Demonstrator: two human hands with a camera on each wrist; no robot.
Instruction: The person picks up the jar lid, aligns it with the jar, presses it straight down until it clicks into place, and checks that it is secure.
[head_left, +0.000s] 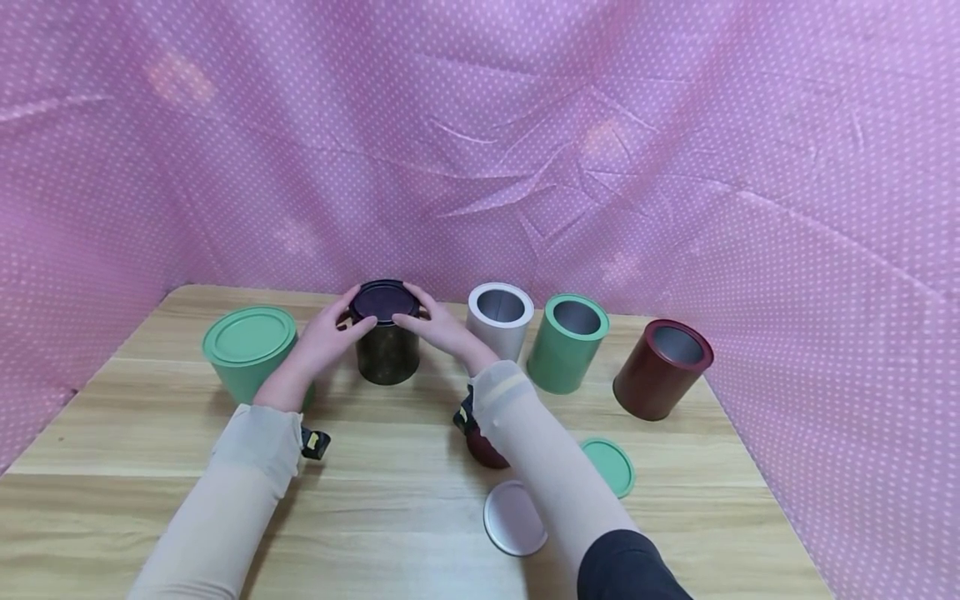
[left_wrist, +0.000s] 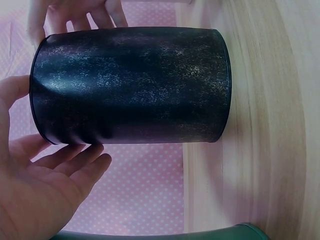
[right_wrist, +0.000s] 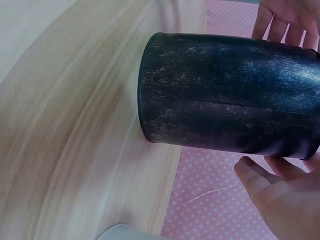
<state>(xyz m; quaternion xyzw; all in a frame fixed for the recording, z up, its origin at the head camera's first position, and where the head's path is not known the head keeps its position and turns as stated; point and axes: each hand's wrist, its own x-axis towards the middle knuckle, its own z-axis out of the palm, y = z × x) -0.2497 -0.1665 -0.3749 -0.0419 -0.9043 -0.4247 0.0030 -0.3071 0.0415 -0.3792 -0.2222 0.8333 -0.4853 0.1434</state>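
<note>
A black can (head_left: 387,354) with a mottled side stands near the back of the wooden table, capped by a dark lid (head_left: 385,302). My left hand (head_left: 327,336) holds it from the left, thumb at the lid's front rim and the other fingers around the upper side. From the right, my right hand (head_left: 441,327) holds the same can, its thumb also on the lid's front edge. In the left wrist view the can's wall (left_wrist: 135,85) lies between both hands. The right wrist view shows the can's seam side (right_wrist: 215,100), fingers along the upper end.
A lidded green can (head_left: 247,367) stands beside my left wrist. To the right are open white (head_left: 510,337), green (head_left: 562,358) and dark red (head_left: 648,379) cans. Nearer lie white (head_left: 513,521) and green (head_left: 611,467) lids; a dark red piece (head_left: 486,452) is partly under my right forearm.
</note>
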